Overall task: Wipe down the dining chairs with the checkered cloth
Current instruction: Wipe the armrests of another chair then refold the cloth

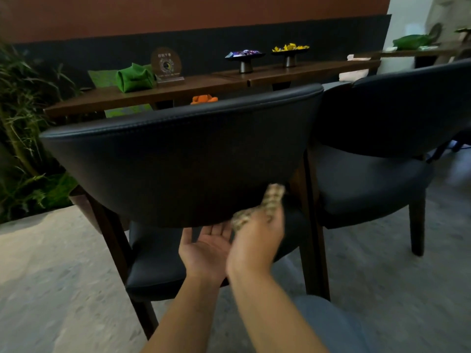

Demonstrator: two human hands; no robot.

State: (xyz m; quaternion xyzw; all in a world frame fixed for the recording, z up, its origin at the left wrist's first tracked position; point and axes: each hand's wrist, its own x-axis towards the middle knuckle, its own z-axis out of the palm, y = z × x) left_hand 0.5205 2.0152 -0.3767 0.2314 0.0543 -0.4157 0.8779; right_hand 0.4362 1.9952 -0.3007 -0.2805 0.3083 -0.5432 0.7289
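Your right hand (pixel 256 240) has its grip closed around the checkered cloth (pixel 265 203), blurred, at the lower edge of the near chair (pixel 178 154) backrest. The cloth's long axis points toward one o'clock. Your left hand (pixel 207 247) lies palm up at nine o'clock of it, fingers straight, holding nothing.

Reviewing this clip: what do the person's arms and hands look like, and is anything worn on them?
Both forearms are bare up to the bottom edge of the picture: no sleeves, gloves, watch or bracelet show. The left hand and the right hand carry no visible rings, though the right one is blurred.
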